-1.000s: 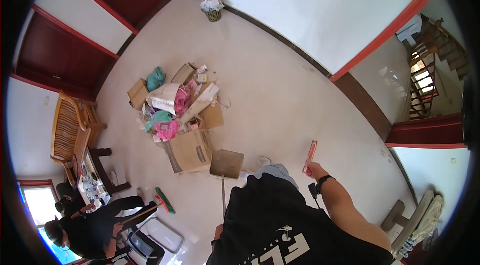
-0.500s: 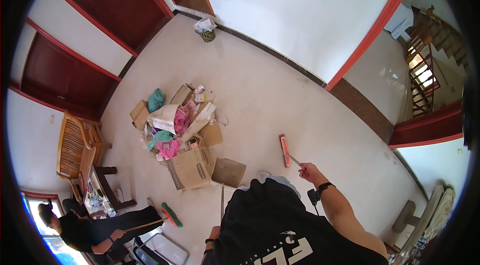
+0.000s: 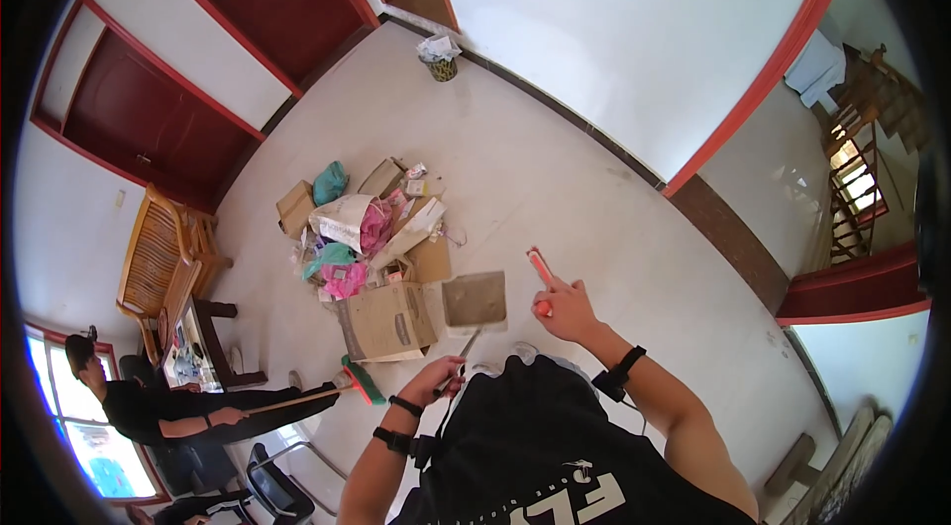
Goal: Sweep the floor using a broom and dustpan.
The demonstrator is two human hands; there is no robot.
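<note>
Both bare hands are occupied in the head view: the person's left hand (image 3: 436, 378), low in front of the body, is wrapped around the thin handle of a long-handled dustpan with a squarish, grey-brown pan (image 3: 475, 300), while the right hand (image 3: 567, 312), farther forward and to the right, curls around the handle of a red-headed broom (image 3: 539, 267), whose rounded red handle end shows beside the fingers. The pan lies flat, its inside facing up, just right of a large brown cardboard box (image 3: 388, 320); the narrow red head is to the right of the pan, apart from it. Beyond the box spreads a loose pile with a white paper bag (image 3: 339, 221), a bright pink plastic bag (image 3: 344, 279), a teal plastic bag (image 3: 330, 182) and smaller flattened cardboard pieces, all on the pale, glossy floor (image 3: 555, 168). To the left, a co-worker in black (image 3: 139, 413) grips the wooden pole of a green-and-red broom (image 3: 363, 381), its head near the front edge of the box. A slatted wooden bench (image 3: 154, 246) stands near the left wall, and a patterned wastebasket (image 3: 443, 69), heaped with white paper, stands by the far wall.
</note>
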